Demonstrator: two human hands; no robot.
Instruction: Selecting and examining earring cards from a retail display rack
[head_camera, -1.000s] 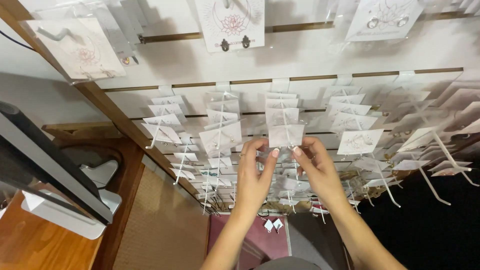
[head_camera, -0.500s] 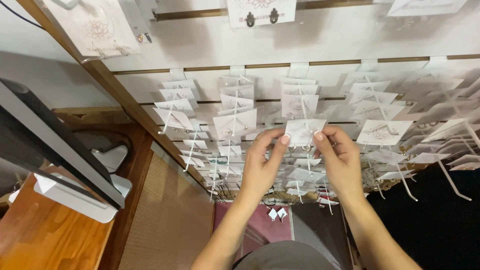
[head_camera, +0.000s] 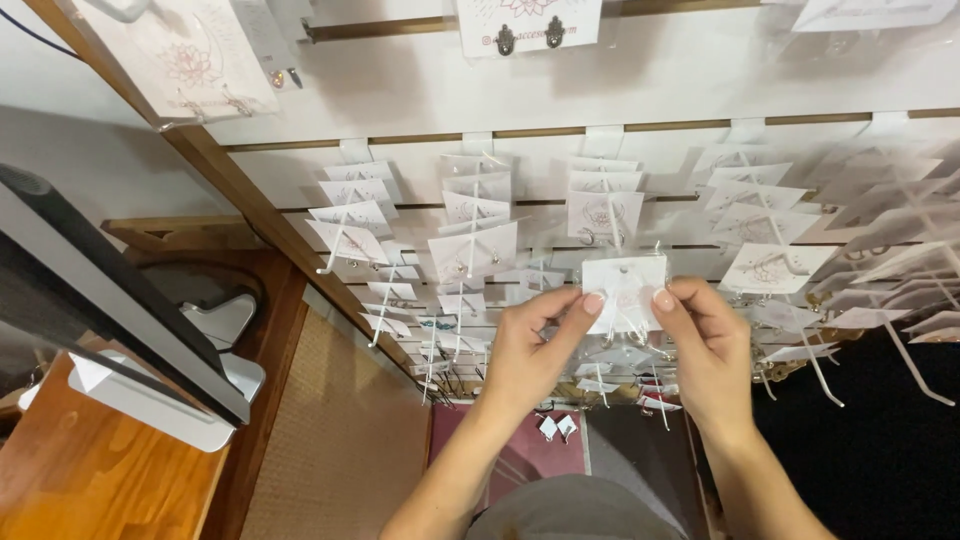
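Two hands up at display wall, both on one small white jewellery card (head_camera: 624, 283). Left hand (head_camera: 527, 352): thumb and forefinger pinched narrow on card's left edge. Right hand (head_camera: 703, 345): same pinch on right edge. Held flat-on to wall, level, just in front of white peg hook (head_camera: 610, 215) in middle column; two-sided pinch likely keeps card's top hole square to hook tip. Cannot tell whether hole is already over the hook. Printed motif on card too faint to read. Neighbouring hooks loaded with rows of similar cards (head_camera: 473, 250), stacked front to back, so spacing tight; fingertip-only hold avoids knocking them. Larger cards (head_camera: 528, 22) hung on upper rail. Silver monitor (head_camera: 110, 320) on wooden desk (head_camera: 90, 480) at left, well apart from hands. Two small diamond-shaped pieces (head_camera: 556, 427) lying below, between forearms.
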